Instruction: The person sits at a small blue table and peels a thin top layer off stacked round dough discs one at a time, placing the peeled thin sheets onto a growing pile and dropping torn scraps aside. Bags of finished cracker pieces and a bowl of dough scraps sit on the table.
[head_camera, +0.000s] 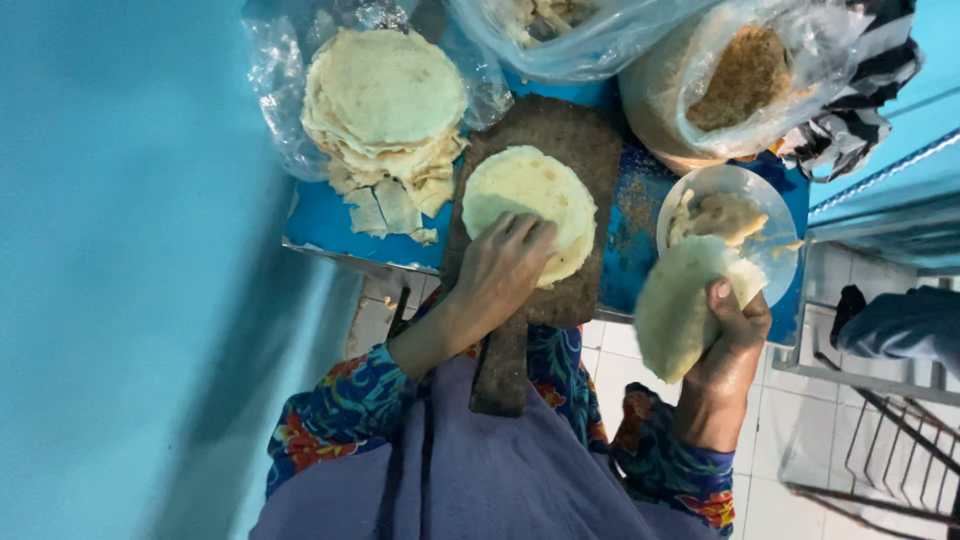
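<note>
Looking down from my head, my left hand (500, 265) lies flat on a pale round flatbread (535, 195) that sits on the dark wooden board (580, 130) in front of me. My fingers (520, 232) are stretched out side by side and pressed down on the near edge of the bread — not pinching, just resting on top. At least one more round lies under it, its rim peeking out at the lower right.

My right hand (735, 335) is off the board, over the tiled floor (790, 420) just beside the table's edge. It grips a second flatbread (680, 305), held up and bent, with my thumb (722, 292) across its front and the other fingers curled behind where I cannot see them. This bread's upper corner overlaps the rim of a small glass bowl (770, 205) holding pale filling.

Beyond the board, to the left, a tall stack of flatbreads (385, 100) rests on clear plastic, with broken pieces at its foot. To the right stands a plastic bag of brown crumbly stuff (745, 75), and another clear bag (560, 35) lies at the top. The blue table (625, 240) carries it all — a blue wall (130, 250) runs along my left.
</note>
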